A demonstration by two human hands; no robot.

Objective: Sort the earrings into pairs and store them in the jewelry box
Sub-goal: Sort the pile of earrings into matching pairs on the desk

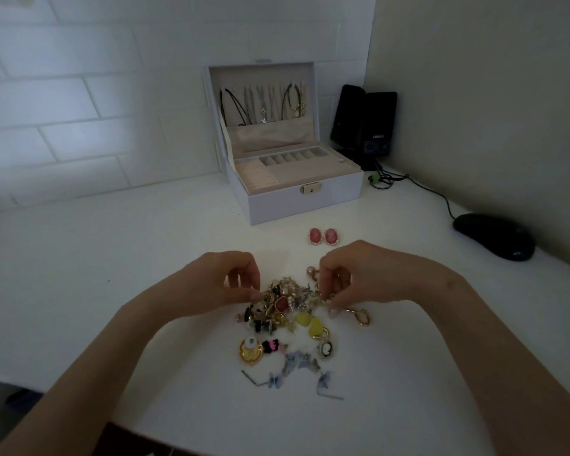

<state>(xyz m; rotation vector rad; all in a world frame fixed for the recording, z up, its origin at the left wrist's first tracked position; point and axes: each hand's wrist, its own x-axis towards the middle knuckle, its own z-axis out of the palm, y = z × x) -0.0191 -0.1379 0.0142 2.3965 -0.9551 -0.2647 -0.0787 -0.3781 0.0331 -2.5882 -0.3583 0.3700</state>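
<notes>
A heap of mixed earrings [287, 307] lies on the white table, with two yellow hearts [309, 322], a gold round piece [250, 350] and pale blue butterfly ones [297, 366] at its near side. Two pink oval earrings [323, 236] sit side by side beyond the heap. Behind them stands the white jewelry box [297, 199], lid up, its tray compartments showing. My left hand [224, 278] pinches at the heap's left edge with curled fingers. My right hand [359, 274] pinches a small gold earring at the heap's right edge.
A black computer mouse [494, 235] lies at the right, its cable running back to two black speakers [364, 123] in the corner. A gold hoop [362, 317] lies loose near my right wrist. Tiled wall behind; the table's front edge is near me.
</notes>
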